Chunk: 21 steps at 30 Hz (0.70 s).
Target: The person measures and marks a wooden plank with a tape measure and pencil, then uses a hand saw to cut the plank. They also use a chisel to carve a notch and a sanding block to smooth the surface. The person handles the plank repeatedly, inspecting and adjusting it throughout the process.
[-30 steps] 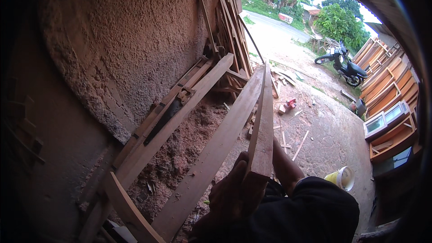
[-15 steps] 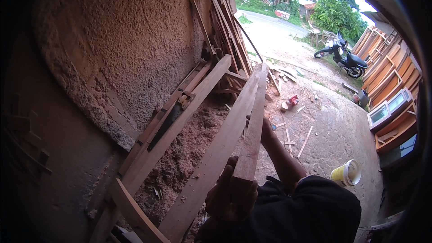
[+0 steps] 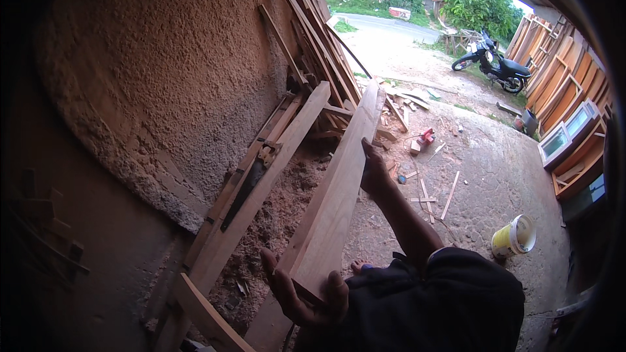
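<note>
A long pale wooden beam (image 3: 339,202) slants away from me, a broad face and a narrower face showing. My left hand (image 3: 303,303) cups its near end, thumb and fingers on either side. Farther along, my right hand (image 3: 375,168) grips the beam's right edge, its fingertips partly hidden. Below the held piece is another board (image 3: 267,326), mostly covered by it. On the left, a handsaw (image 3: 248,186) with a dark blade lies between two long timbers, the nearer being a pale rail (image 3: 261,189).
Boards lean against the rough wall (image 3: 163,78). A curved wooden piece (image 3: 208,316) sits at lower left. Wood shavings (image 3: 261,228) and offcuts cover the ground, with a red tool (image 3: 426,135) among them. At right stand a bucket (image 3: 508,238), a motorcycle (image 3: 492,65) and stacked frames (image 3: 574,124).
The beam has been turned, so a broad face now shows. My left hand has opened out around its near end and moved left; my right hand has shifted slightly left and is less hidden.
</note>
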{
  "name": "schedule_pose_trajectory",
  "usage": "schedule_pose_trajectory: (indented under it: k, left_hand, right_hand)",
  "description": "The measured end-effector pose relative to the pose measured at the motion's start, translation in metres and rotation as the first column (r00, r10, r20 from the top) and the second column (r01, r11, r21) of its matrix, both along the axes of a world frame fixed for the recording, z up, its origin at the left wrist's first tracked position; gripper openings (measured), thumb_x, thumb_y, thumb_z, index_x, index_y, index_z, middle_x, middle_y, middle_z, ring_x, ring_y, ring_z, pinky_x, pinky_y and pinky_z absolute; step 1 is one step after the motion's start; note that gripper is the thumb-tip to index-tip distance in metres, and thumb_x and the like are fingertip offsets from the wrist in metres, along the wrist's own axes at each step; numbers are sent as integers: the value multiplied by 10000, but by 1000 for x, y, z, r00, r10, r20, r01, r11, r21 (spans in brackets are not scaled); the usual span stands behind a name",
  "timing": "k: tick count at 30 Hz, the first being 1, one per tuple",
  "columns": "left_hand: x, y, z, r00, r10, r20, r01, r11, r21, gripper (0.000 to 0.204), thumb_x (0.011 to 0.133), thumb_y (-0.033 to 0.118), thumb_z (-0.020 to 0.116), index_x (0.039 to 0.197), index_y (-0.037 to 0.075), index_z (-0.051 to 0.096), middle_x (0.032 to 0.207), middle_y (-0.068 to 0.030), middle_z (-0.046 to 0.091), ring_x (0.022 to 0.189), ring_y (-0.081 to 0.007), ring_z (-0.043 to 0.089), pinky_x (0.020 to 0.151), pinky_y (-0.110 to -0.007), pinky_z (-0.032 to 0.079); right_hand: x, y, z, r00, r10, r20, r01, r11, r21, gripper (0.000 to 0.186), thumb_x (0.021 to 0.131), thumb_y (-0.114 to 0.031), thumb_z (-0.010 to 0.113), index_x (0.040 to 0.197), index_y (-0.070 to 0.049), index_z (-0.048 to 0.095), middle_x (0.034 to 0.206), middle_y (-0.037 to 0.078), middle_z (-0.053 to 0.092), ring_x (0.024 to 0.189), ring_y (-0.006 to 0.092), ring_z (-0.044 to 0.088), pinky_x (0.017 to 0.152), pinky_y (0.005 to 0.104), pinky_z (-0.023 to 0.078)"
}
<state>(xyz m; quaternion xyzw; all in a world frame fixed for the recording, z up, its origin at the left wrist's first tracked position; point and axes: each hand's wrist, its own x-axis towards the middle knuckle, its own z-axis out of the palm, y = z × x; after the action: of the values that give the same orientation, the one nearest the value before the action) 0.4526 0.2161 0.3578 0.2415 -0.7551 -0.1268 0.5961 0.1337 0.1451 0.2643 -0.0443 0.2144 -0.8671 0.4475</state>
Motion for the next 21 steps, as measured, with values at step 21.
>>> schedule_pose_trajectory:
  k: [21]
  left_hand:
    - [7, -14, -7, 993, -62, 103, 86, 966, -245, 482, 880, 391, 773, 1069, 9, 547, 914, -141, 672, 773, -297, 703, 683, -373, 602]
  right_hand:
    - [-46, 17, 19, 554, 163, -816, 450, 766, 459, 405, 968, -384, 635, 759, -40, 593, 615, 47, 561, 465, 125, 534, 433, 274, 429]
